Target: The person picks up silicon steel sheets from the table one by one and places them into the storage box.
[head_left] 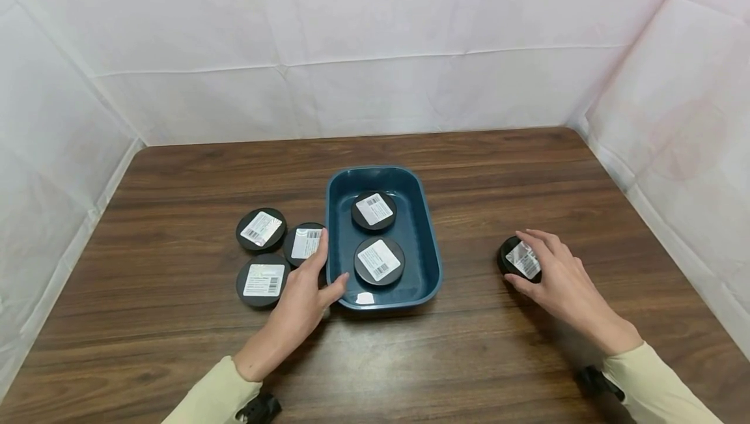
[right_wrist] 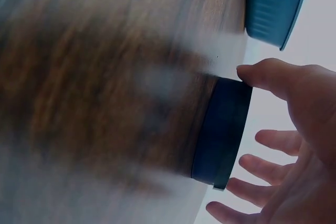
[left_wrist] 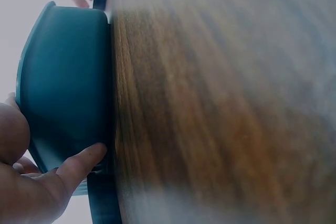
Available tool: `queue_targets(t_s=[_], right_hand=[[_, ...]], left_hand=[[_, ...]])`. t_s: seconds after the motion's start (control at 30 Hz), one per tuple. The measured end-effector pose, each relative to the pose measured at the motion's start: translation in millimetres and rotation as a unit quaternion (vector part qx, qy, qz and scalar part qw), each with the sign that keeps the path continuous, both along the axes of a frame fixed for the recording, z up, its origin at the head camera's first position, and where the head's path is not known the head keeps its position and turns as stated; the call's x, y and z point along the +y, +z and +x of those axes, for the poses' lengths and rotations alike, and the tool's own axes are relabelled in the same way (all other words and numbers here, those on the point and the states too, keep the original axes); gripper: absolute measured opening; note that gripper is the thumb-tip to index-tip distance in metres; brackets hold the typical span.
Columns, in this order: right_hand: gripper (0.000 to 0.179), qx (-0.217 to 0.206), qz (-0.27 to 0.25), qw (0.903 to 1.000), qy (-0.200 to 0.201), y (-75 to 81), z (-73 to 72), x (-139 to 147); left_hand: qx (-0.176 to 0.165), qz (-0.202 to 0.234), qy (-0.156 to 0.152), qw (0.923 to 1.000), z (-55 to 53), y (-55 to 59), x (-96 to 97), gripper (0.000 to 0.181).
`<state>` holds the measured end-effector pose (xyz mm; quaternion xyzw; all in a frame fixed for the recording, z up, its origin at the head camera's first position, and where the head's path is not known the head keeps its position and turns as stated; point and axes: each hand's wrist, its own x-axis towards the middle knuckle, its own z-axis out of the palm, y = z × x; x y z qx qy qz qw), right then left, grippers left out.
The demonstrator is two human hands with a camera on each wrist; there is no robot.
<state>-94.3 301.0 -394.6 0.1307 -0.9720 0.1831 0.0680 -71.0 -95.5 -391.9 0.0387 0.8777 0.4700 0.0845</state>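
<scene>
A dark blue tray (head_left: 432, 261) stands mid-table with two flat round black containers (head_left: 374, 210) in it, each bearing a white barcode label. My left hand (head_left: 299, 303) holds the tray's left side near its front corner; the thumb is over the rim. In the left wrist view, a finger (left_wrist: 84, 166) presses low on the outer wall. At the right, my right hand (head_left: 562, 287) spreads over another round black container (head_left: 524, 261) on the table. In the right wrist view, the thumb (right_wrist: 262, 74) touches its edge while the other fingers sit loosely at its top.
Three more labelled black containers (head_left: 261, 230) lie left of the tray, close together; the left hand partly covers one (head_left: 305, 243). The wooden table (head_left: 193, 202) is bordered by white sheeting (head_left: 375, 33) at the back and both sides.
</scene>
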Motion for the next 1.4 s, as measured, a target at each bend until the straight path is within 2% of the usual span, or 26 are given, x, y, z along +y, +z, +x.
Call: queue_targets(t_s=[0.37,0.63,1.17,1.4], right_hand=[[0.080,-0.055,-0.001,0.9984,-0.015,-1.3,-1.9,2.7],[0.087,-0.091,-0.005,0.9955,-0.028,-1.6,-2.1,4.9],[0.079,-0.060,-0.002,0.9974,-0.040,-2.0,-1.4,3.4],[0.074,-0.045,-0.007,0.9982,-0.039,2.5,-1.0,0.5]], left_hand=[[0.002,0.001,-0.005,1.0000,-1.1,-1.5,0.4,0.083],[-0.011,-0.002,-0.004,0.9999,-1.0,-1.7,1.8,0.083],[0.001,-0.010,-0.001,0.9999,-0.1,-1.2,1.9,0.083],[0.005,-0.014,0.001,0.9999,-0.9,-0.4,1.2,0.083]])
